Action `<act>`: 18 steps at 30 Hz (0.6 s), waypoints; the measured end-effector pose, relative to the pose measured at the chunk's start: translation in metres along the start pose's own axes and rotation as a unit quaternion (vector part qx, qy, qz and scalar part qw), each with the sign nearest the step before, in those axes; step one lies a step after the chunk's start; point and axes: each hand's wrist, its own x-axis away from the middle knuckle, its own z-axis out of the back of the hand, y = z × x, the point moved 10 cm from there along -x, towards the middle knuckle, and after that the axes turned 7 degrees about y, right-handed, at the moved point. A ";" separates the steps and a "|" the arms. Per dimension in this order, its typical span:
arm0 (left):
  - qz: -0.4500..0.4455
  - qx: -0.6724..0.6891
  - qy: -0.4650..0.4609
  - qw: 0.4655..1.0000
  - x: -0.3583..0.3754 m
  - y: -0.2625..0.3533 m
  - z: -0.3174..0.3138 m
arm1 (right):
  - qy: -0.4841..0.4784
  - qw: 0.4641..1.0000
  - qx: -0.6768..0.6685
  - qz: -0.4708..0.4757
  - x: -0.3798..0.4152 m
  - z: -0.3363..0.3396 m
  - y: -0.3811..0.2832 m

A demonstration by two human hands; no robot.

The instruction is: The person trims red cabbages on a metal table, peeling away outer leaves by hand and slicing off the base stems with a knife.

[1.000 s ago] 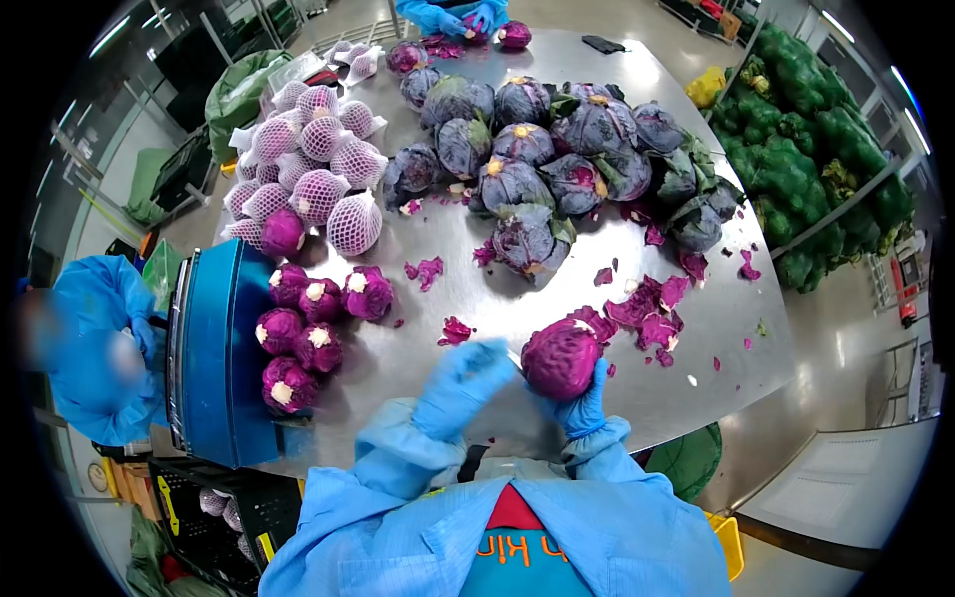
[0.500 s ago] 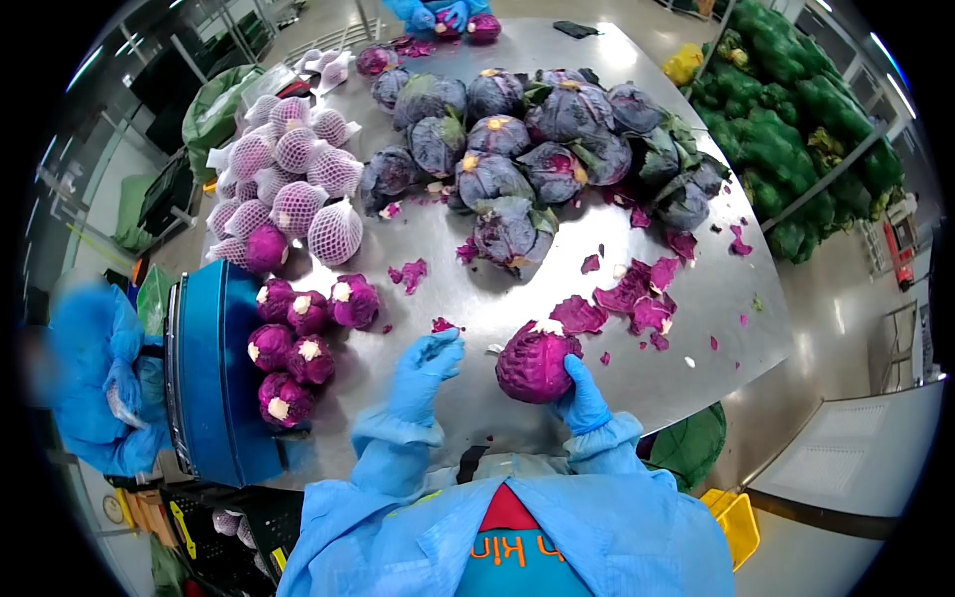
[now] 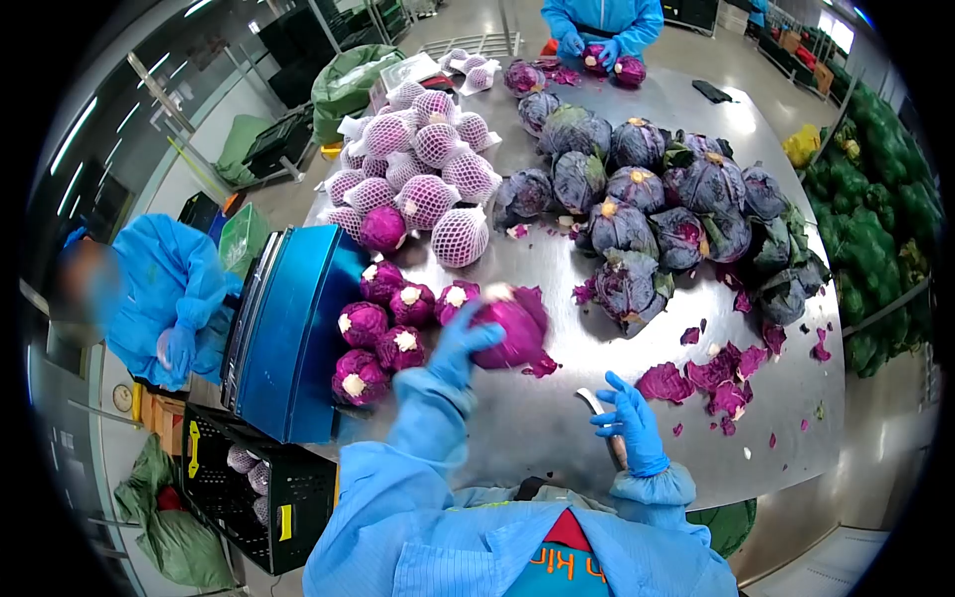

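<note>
My left hand (image 3: 457,350) is closed around the side of a peeled red cabbage (image 3: 519,330), blurred by motion, over the table beside other peeled red cabbages (image 3: 400,347) with pale cut stems. A torn leaf hangs at its lower right. My right hand (image 3: 637,430) has its fingers spread at the handle of a small curved-blade knife (image 3: 591,401) on the steel table (image 3: 527,428); a firm grip does not show. Beyond lie unpeeled red cabbages (image 3: 635,186) with dull outer leaves. To their left are cabbages in white foam nets (image 3: 426,202).
Loose purple leaves (image 3: 716,372) litter the table's right side. A blue bin (image 3: 298,333) borders the left edge, with a black crate (image 3: 254,488) below. One co-worker (image 3: 169,298) is at left; another co-worker's hands (image 3: 597,48) hold cabbages at the far end. Green net sacks (image 3: 875,219) stand right.
The peeled cabbage has passed from my right hand to my left and moved left toward the peeled group. My right hand has come to the knife. The view has swung left.
</note>
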 end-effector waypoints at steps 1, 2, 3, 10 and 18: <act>-0.039 -0.050 0.066 0.996 -0.016 0.025 0.021 | 0.008 1.000 0.002 -0.007 -0.004 0.012 0.011; -0.078 -0.098 0.131 0.983 -0.029 0.052 0.042 | 0.016 1.000 0.005 -0.012 -0.006 0.022 0.019; -0.171 -0.199 0.199 0.944 -0.053 0.072 0.078 | 0.043 0.997 -0.040 -0.041 -0.004 0.031 0.027; -0.069 -0.801 0.353 0.479 -0.152 0.131 0.138 | 0.096 0.994 0.015 -0.057 -0.010 0.082 0.081; -0.014 -0.792 0.291 0.536 -0.181 0.106 0.156 | 0.168 0.886 0.428 0.049 -0.010 0.098 0.053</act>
